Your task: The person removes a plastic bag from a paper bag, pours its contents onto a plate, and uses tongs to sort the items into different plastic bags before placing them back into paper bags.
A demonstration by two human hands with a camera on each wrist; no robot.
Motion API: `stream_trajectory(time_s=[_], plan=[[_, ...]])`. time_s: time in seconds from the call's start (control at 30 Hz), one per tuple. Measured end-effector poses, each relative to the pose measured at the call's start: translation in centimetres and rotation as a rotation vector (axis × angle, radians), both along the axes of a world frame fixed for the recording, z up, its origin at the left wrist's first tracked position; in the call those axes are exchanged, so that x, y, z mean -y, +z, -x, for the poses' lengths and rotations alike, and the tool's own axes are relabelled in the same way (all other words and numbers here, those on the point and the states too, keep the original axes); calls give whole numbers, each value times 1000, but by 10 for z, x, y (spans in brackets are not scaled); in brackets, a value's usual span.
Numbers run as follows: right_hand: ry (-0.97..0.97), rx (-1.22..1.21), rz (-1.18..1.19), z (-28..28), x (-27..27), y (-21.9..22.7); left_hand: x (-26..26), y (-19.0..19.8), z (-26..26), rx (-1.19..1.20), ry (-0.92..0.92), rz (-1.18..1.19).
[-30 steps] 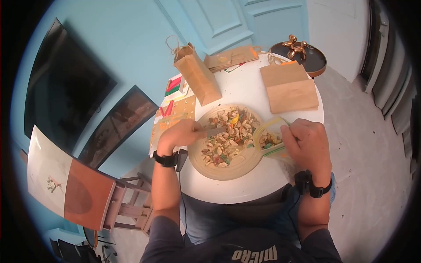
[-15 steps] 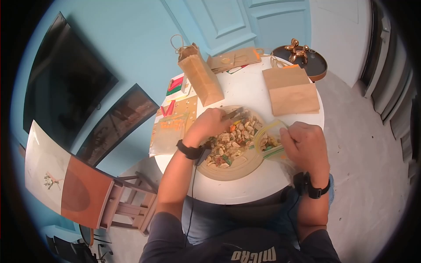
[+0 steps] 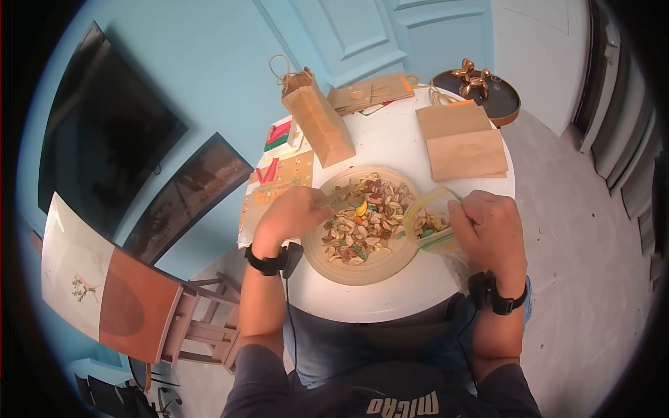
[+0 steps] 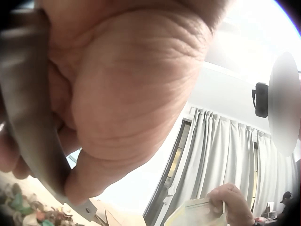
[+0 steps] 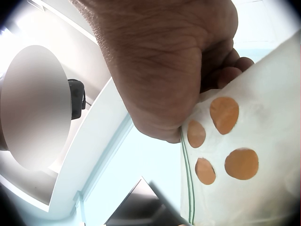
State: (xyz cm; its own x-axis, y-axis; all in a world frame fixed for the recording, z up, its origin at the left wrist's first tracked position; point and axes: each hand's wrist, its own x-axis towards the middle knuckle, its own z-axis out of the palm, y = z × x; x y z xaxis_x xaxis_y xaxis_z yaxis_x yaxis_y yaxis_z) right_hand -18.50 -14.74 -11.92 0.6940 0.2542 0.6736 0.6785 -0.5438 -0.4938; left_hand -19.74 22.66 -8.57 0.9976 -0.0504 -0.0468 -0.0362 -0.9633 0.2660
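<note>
My left hand (image 3: 289, 216) grips metal tongs (image 4: 28, 89) at the left side of a round beige plate (image 3: 359, 277). Dried petals and leaves (image 3: 366, 226) in cream, brown, green and yellow lie heaped on the plate; in the head view the tongs' tips are over its far left part. My right hand (image 3: 488, 226) pinches the edge of a clear zip bag (image 5: 277, 127) printed with orange spots. The bag's mouth gapes at the plate's right rim, its green zip strip showing, with some dried pieces visible inside it.
Behind the plate a brown paper bag (image 3: 317, 125) stands upright, with folded paper bags (image 3: 373, 94) beyond it. More folded bags (image 3: 463, 143) lie at the right. Orange-printed packets (image 3: 268, 202) and pink and green items (image 3: 279, 136) are at the left table edge.
My left hand reached in over the far part of the plate with the tongs, then drew back to the left. My right hand and the zip bag stayed nearly still.
</note>
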Motion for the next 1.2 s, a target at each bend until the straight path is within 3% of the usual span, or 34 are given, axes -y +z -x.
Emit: stream_trajectory(time_s=[0.27,0.5,0.77,0.87,1.0,1.07,1.2], plan=[[14,-2,5,-1,-2,-1,3,-19,9,-127,3,-136],[38,1,2,-2,-5,-2,-2,-26,13,-33,-58,-100],[66,9,14,-8,-12,-8,23,17,31,-9,-83,23],[65,14,24,-11,-17,-12,39,15,33,152,-358,41],[44,-9,45,-12,-14,-10,73,34,34,79,-277,107],[27,-7,28,-10,-10,-8,69,31,28,79,-182,101],[8,-18,-8,-10,1,-6,52,1,7,124,-218,-68]])
